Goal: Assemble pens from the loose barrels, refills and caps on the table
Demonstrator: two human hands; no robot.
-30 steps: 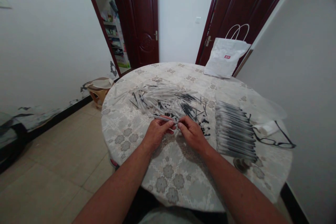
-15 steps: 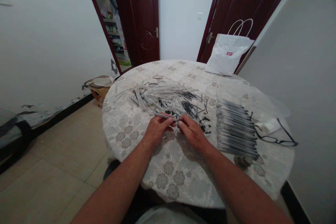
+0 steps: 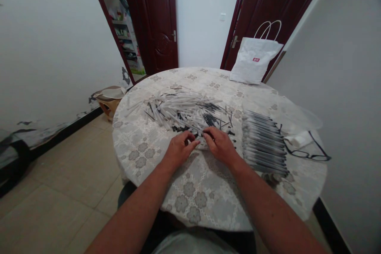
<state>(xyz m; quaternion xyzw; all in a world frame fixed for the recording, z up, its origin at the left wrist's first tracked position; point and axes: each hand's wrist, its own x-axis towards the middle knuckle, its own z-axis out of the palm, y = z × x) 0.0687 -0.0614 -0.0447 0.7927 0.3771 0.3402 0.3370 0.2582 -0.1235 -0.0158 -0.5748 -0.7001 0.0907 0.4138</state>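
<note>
Both my hands rest at the near edge of a loose pile of white pen barrels [image 3: 178, 109] mixed with thin black refills [image 3: 212, 107] and small black caps. My left hand [image 3: 178, 149] has its fingers curled, the thumb pointing toward the right hand. My right hand [image 3: 222, 145] is curled too, with its fingertips down in the black parts of the pile. What either hand pinches is hidden. A neat row of assembled pens [image 3: 263, 143] lies just right of my right hand.
The round table [image 3: 202, 190] has a flowered cloth. Black glasses [image 3: 309, 152] and a folded tissue [image 3: 297, 139] lie at the right edge, clear plastic [image 3: 291, 115] behind them. A white paper bag [image 3: 251, 61] stands at the back. A low stool [image 3: 108, 101] sits on the floor at left.
The white barrel that stuck out of my left hand no longer shows. Both hands have moved forward and down onto the pile's near edge.
</note>
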